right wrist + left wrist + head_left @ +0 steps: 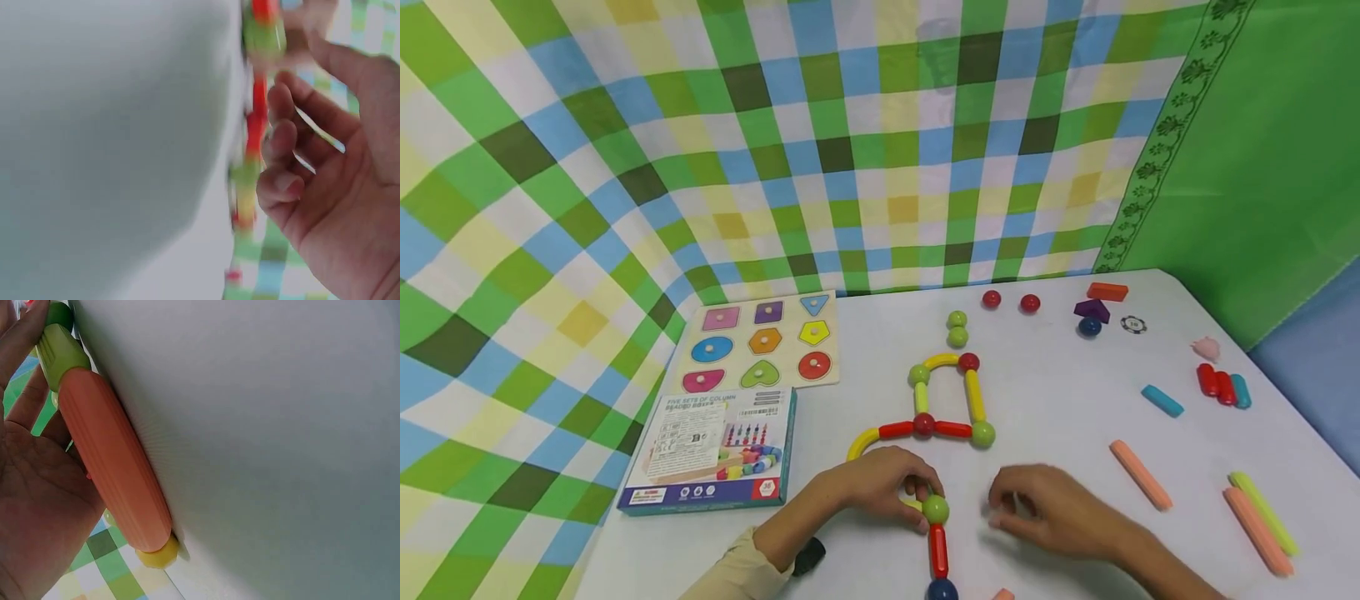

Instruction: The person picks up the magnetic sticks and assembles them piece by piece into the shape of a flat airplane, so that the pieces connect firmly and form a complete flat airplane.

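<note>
My left hand [883,487] pinches a light green ball [936,509] with thumb and fingertips around its left side. From that ball a red stick [938,550] runs down to a dark blue ball [942,590]. In the left wrist view, an orange stick [115,459] lies along the tabletop beside the palm, between a light green stick [62,355] and a yellow end [157,553]. My right hand [1048,508] hovers just right of the green ball, fingers loosely bent around nothing. Beyond both hands lies a joined shape with red sticks [953,429], yellow sticks [975,396] and balls.
At left stand a boxed bead set [715,450] and a shape puzzle board [760,342]. Loose orange sticks [1141,475], a blue stick [1162,400] and red pieces [1216,383] lie right. Red balls [1030,303] sit far back before the checked cloth [895,150].
</note>
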The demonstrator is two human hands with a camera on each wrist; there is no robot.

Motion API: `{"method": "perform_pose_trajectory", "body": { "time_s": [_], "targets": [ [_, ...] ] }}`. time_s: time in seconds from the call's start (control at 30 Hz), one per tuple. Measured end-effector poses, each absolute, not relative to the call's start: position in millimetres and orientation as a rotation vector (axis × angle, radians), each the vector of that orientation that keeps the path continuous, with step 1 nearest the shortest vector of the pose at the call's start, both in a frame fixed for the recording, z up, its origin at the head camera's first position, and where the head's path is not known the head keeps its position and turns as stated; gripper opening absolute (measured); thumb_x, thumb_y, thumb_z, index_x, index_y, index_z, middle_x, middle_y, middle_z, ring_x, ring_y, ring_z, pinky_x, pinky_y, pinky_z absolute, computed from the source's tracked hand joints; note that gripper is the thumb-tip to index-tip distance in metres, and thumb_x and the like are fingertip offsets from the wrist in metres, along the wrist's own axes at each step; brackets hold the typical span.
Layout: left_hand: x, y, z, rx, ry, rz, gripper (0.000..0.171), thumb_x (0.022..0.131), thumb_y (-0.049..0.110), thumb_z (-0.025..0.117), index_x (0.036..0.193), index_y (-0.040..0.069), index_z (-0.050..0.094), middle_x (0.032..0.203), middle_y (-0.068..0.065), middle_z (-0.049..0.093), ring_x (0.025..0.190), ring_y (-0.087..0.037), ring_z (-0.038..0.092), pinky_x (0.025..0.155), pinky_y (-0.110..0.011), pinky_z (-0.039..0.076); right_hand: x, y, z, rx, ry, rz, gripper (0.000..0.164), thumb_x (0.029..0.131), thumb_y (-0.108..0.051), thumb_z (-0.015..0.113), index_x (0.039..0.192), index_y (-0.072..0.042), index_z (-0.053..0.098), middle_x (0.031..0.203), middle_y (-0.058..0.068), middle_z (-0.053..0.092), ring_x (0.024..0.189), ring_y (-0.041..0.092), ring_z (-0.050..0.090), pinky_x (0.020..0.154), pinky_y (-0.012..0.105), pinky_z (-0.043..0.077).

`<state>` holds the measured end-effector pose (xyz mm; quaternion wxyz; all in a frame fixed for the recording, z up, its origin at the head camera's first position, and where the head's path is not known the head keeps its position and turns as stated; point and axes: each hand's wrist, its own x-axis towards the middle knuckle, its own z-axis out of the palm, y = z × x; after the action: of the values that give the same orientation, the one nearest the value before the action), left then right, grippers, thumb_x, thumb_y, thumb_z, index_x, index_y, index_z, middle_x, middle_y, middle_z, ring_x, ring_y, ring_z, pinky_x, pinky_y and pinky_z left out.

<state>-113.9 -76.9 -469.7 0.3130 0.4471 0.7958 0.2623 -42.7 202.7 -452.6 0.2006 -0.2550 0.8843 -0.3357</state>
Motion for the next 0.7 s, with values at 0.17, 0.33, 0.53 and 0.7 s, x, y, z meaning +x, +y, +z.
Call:
{"method": "perform_pose_trajectory", "body": {
  "time_s": [0.17, 0.33, 0.53, 0.7],
  "targets": [
    [-114.9, -79.2, -470.5, 1.156, 2.108, 0.686, 0.033, 0.08, 0.036, 0.076, 0.11, 0.029, 0.065, 0.084, 0.018, 0.058, 0.078, 0.0, 0.051, 0.071, -0.016, 0.044, -104.5, 251.8, -448.6, -0.431, 2.824, -0.964, 0.013, 0.089, -0.029, 0.067, 0.099, -0.02, 0.065, 0.079, -0.007, 0.057, 0.071, 0.015, 0.052, 0.057, 0.024, 0.044],
    [-114.1, -79.3, -471.2, 1.158, 2.109, 0.681, 0.034, 0.079, 0.035, 0.078, 0.109, 0.028, 0.065, 0.084, 0.019, 0.058, 0.079, 0.001, 0.051, 0.072, -0.015, 0.044, -167.3, 305.4, -453.9, -0.132, 3.125, -0.886, 0.031, 0.09, -0.027, 0.066, 0.109, -0.004, 0.06, 0.085, 0.013, 0.062, 0.074, 0.029, 0.056, 0.056, 0.035, 0.042],
    [-113.6, -77.9, -470.5, 1.212, 2.088, 0.68, 0.033, 0.078, 0.035, 0.078, 0.107, 0.028, 0.065, 0.086, 0.019, 0.058, 0.081, 0.001, 0.05, 0.073, -0.015, 0.043, -213.1, 344.0, -460.8, 0.14, 3.126, -0.685, 0.059, 0.09, -0.027, 0.063, 0.135, 0.004, 0.039, 0.108, 0.032, 0.054, 0.097, 0.047, 0.05, 0.069, 0.057, 0.042],
    [-113.5, -76.6, -467.5, 1.237, 2.089, 0.661, 0.033, 0.078, 0.036, 0.078, 0.107, 0.029, 0.064, 0.086, 0.019, 0.057, 0.081, 0.001, 0.05, 0.073, -0.014, 0.042, -224.5, 353.2, -469.9, 0.222, 3.078, -0.583, 0.061, 0.092, -0.031, 0.059, 0.137, 0.003, 0.037, 0.112, 0.035, 0.051, 0.103, 0.052, 0.044, 0.076, 0.063, 0.041]
  ]
}}
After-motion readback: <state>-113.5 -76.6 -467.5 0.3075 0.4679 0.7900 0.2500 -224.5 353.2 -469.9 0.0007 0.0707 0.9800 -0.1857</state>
